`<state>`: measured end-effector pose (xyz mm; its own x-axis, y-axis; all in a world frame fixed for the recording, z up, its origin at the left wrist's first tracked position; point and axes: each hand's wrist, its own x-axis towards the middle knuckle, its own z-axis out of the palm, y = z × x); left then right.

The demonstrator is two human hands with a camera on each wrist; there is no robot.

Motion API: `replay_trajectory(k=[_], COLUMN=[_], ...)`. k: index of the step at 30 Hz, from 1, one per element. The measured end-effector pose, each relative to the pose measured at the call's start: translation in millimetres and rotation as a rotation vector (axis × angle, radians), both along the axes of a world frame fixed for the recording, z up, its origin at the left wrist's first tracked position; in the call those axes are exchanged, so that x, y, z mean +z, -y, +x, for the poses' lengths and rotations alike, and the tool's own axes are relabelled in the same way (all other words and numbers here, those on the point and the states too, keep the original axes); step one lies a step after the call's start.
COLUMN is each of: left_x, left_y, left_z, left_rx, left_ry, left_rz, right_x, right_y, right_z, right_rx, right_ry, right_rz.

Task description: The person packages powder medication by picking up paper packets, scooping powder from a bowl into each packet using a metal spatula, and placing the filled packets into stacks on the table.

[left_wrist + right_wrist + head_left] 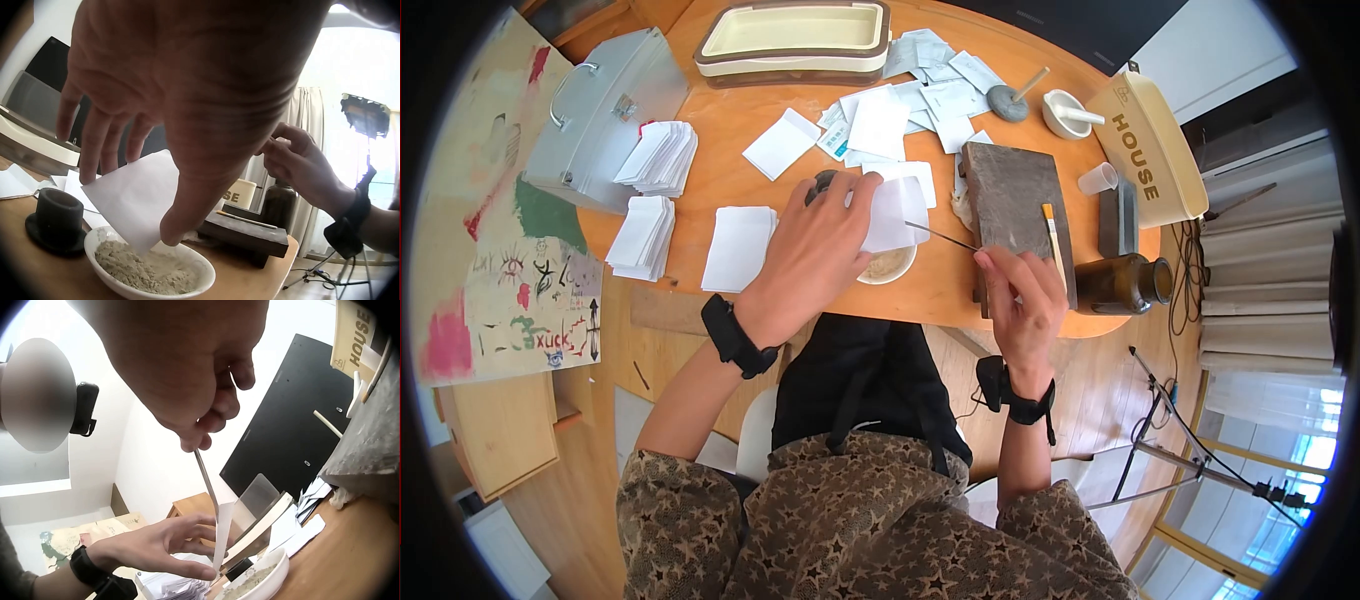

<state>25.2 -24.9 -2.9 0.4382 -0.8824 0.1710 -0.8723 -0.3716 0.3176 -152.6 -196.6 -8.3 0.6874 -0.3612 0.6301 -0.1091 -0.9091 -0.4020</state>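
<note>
In the head view my left hand (815, 250) holds a white paper packet (895, 215) over a white bowl (897, 272). Its thumb and fingers grip the packet by opposite edges, as the left wrist view shows. Pale grey-green powder (144, 270) lies in the bowl, right under the packet's lower corner. My right hand (1027, 298) pinches the end of a thin metal rod (205, 475) between thumb and fingers. The rod's far end meets the packet's upper edge. Beside the bowl stands a black flanged cylinder (59, 219), mostly hidden behind my left hand in the head view.
A dark slab (1010, 190) bearing a brush (1053, 240) lies to the right, near a brown bottle (1115, 285). Stacked white packets (642, 237) sit at the left; loose sachets (950, 100) are scattered behind. A mortar (1060, 125) and HOUSE bin (1150, 150) stand back right.
</note>
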Motion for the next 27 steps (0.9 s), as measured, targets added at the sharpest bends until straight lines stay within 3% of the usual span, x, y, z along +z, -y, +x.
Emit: replay_trajectory(k=[5, 13, 20, 27], left_x=[-2.5, 4.1, 21.5, 20.6], left_y=[0.5, -6.2, -47.0, -99.0], left_z=[-1.8, -2.6, 3.2, 9.8], left_rx=[0.010, 0.131, 0.326, 0.499], left_ry=[0.019, -0.078, -0.019, 0.031], left_rz=[-0.048, -0.014, 0.030, 0.070], right_x=[0.3, -1.6, -7.8, -15.0], right_y=[3.4, 2.9, 0.1, -10.5], right_z=[-3.0, -8.8, -12.7, -7.8], right_rx=[0.015, -0.146, -0.207, -0.142], right_ry=[-0.018, 0.120, 0.124, 0.025], right_rz=[-0.049, 0.341, 0.528, 0.599])
